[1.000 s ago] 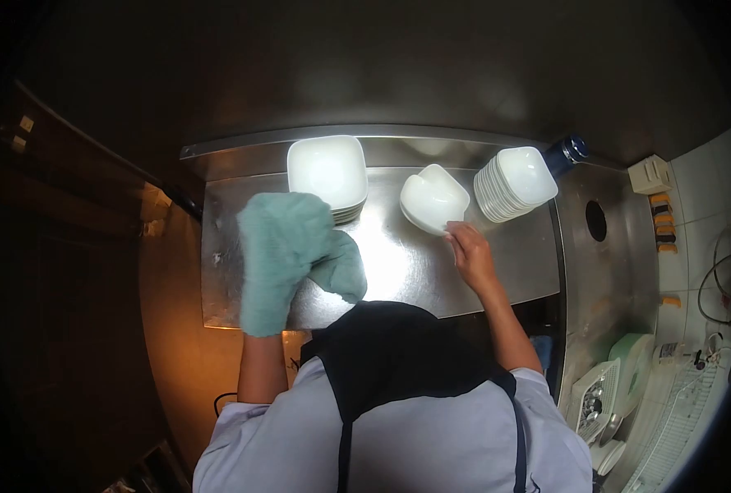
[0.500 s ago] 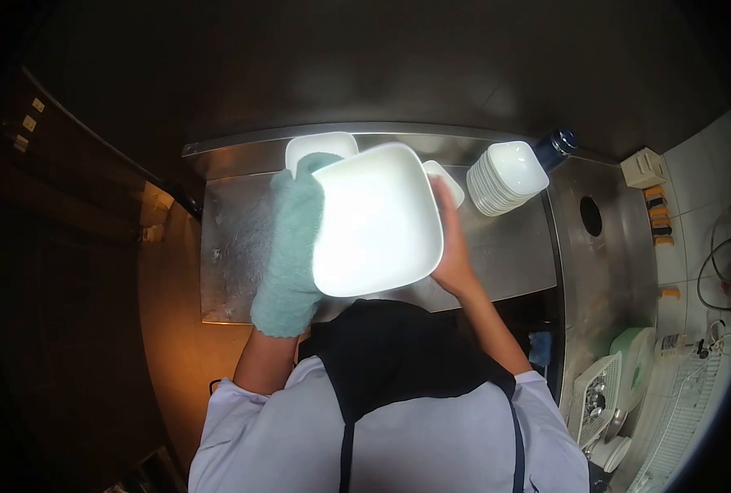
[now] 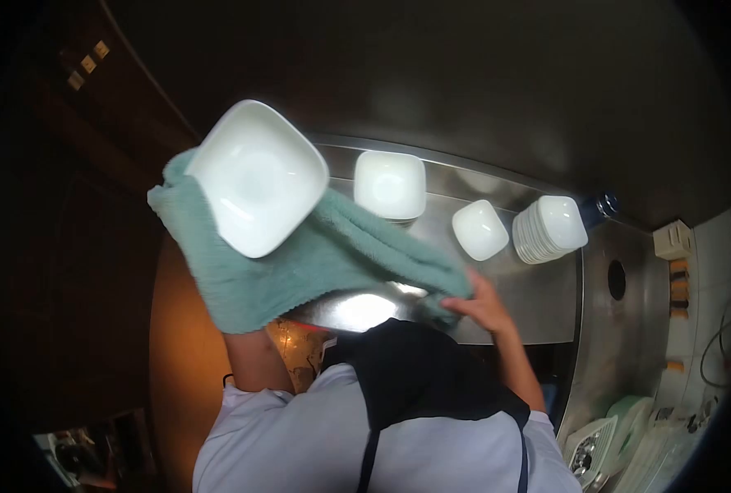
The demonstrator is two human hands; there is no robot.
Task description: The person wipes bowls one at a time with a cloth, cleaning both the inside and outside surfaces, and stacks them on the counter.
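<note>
A large white square bowl (image 3: 258, 177) is held up at the left, tilted with its inside facing me. My left hand grips it through a grey-green cloth (image 3: 258, 283), which hides the fingers; only my left forearm (image 3: 258, 360) shows below. The cloth stretches rightward from under the bowl. Its far end is bunched in my right hand (image 3: 484, 306), whose fingers are closed around it, slightly blurred. A smaller white square bowl (image 3: 480, 230) sits on the steel counter (image 3: 538, 304) beyond my right hand.
Another white square bowl (image 3: 390, 185) tops a pile at the counter's back. Right of it lean several nested white bowls (image 3: 550, 230) beside a dark blue cylinder (image 3: 602, 209). A steel surface with a round hole (image 3: 618, 279) and a white rack (image 3: 589, 448) are at the right.
The large bowl has moved left and up in my left hand. My right hand has left its rim and now holds the cloth's end, drawn out rightward. The view has shifted.
</note>
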